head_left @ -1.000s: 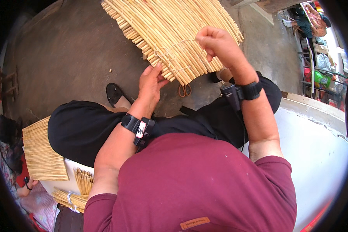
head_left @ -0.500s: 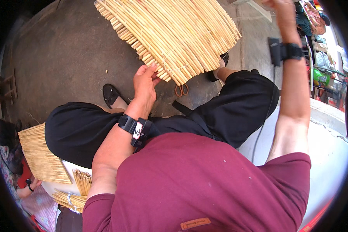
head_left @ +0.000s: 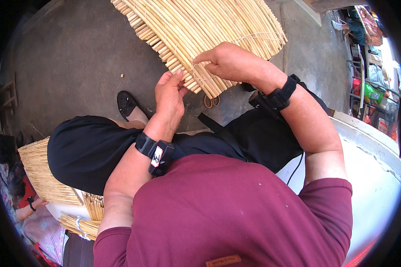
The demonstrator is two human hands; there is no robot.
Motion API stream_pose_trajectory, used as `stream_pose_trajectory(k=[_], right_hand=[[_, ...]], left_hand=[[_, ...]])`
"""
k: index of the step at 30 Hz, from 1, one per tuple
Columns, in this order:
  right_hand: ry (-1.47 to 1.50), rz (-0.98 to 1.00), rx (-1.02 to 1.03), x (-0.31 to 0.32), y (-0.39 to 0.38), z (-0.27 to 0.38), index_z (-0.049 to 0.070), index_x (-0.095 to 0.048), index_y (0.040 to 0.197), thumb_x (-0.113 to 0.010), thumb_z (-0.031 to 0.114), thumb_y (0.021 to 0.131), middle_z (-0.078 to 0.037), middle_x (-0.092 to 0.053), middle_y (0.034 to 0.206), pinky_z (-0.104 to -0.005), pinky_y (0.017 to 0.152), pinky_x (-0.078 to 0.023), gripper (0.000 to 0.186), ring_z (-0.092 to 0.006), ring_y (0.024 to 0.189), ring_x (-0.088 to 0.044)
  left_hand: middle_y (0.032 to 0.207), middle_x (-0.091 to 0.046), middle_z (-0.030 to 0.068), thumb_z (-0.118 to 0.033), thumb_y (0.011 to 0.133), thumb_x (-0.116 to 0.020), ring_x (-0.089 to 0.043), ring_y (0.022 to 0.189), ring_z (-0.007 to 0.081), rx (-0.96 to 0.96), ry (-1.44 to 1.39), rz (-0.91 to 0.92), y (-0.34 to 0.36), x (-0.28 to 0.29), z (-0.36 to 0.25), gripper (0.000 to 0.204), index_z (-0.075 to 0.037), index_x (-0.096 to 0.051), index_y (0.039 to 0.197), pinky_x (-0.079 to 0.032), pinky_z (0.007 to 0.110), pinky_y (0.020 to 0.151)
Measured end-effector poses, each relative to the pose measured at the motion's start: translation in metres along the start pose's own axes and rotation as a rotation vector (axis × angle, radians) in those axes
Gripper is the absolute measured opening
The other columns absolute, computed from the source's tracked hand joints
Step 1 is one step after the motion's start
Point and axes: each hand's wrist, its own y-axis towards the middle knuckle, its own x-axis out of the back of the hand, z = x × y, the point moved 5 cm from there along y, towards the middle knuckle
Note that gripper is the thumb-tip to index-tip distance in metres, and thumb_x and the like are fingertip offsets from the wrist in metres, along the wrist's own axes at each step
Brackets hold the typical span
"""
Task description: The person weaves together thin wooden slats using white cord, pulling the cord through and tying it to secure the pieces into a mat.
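A mat of pale yellow reed sticks (head_left: 209,26) spans the upper middle, thin pale cord (head_left: 254,36) looped across it. My left hand (head_left: 169,93) grips its lower left edge, thumb on top. My right hand (head_left: 220,60) is over the mat just right of my left, fingertips pinched on cord close to that edge. Orange-handled scissors (head_left: 211,101) show beneath the mat's lower corner, their blades hidden.
At left lie a second reed mat (head_left: 49,173) and stick bundles (head_left: 82,227), beside a co-worker's hand (head_left: 39,204). A low wooden stool (head_left: 6,95) stands far left. Another person (head_left: 358,31) sits upper right, near metal racks with bags (head_left: 372,91).
My right hand swung up and right off the mat, then came back down lower and farther left, near my left hand. My left hand stays on the edge.
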Motion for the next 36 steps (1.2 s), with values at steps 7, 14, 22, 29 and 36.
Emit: stream_pose_trajectory(k=[7, 14, 22, 29, 36], right_hand=[[0.037, 0.095, -0.022, -0.005, 0.005, 0.002, 0.013, -0.067, 0.111, -0.055, 0.006, 0.077, -0.023, -0.064, 0.083, -0.0386, 0.07, -0.05, 0.036, -0.0347, 0.072, -0.063], [0.04, 0.119, -0.048, -0.015, 0.01, -0.002, 0.013, -0.067, 0.11, -0.053, 0.003, 0.074, -0.024, -0.063, 0.085, -0.0396, 0.073, -0.051, 0.04, -0.0361, 0.077, -0.063], [0.001, 0.055, -0.094, -0.013, 0.008, -0.003, 0.015, -0.069, 0.107, -0.054, 0.004, 0.076, -0.023, -0.064, 0.084, -0.0393, 0.073, -0.051, 0.036, -0.0358, 0.077, -0.064], [0.003, 0.11, -0.095, -0.009, 0.007, 0.004, 0.016, -0.068, 0.109, -0.054, 0.003, 0.075, -0.024, -0.063, 0.083, -0.0392, 0.071, -0.051, 0.039, -0.0364, 0.075, -0.063], [-0.002, 0.127, -0.109, -0.013, 0.01, 0.0, 0.015, -0.068, 0.11, -0.054, 0.003, 0.074, -0.024, -0.063, 0.085, -0.0391, 0.073, -0.051, 0.041, -0.0364, 0.077, -0.063]], left_hand=[[0.091, -0.064, 0.0056, -0.014, 0.093, -0.056, -0.06, 0.083, 0.0147, 0.02, -0.019, 0.014, 0.001, 0.001, -0.001, 0.01, -0.005, -0.057, 0.096, -0.05, 0.036, 0.082], [0.09, -0.063, 0.0049, -0.014, 0.093, -0.056, -0.059, 0.081, 0.0138, 0.02, -0.025, 0.029, 0.001, 0.0, -0.002, 0.009, -0.005, -0.057, 0.092, -0.05, 0.034, 0.081], [0.086, -0.062, 0.0028, -0.015, 0.092, -0.057, -0.057, 0.079, 0.0128, 0.0, -0.033, 0.013, -0.001, -0.001, -0.002, 0.008, -0.007, -0.056, 0.09, -0.048, 0.032, 0.076], [0.079, -0.058, 0.0014, -0.014, 0.091, -0.06, -0.053, 0.073, 0.012, 0.001, -0.028, -0.024, -0.003, -0.003, -0.005, 0.01, -0.008, -0.055, 0.084, -0.047, 0.031, 0.072], [0.079, -0.058, 0.0022, -0.014, 0.091, -0.059, -0.053, 0.072, 0.0117, -0.002, -0.015, -0.024, -0.001, -0.002, -0.004, 0.011, -0.008, -0.054, 0.084, -0.049, 0.031, 0.072]])
